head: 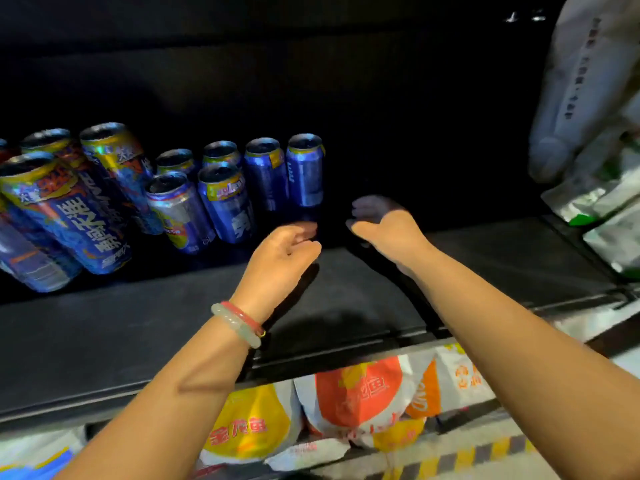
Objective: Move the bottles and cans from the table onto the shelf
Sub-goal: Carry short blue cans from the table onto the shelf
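Note:
Several blue cans with gold rims stand in rows on the left half of a dark shelf. The rightmost can stands at the end of the back row. My left hand, with two bangles on the wrist, hovers just below and in front of that can, fingers loosely curled, holding nothing. My right hand reaches in a little to the right, fingers relaxed and empty, over bare shelf. No table is in view.
Taller blue cans crowd the shelf's far left. White and green packets fill the right end, under a pale hanging bag. Orange and yellow bags lie on the lower shelf below the front edge.

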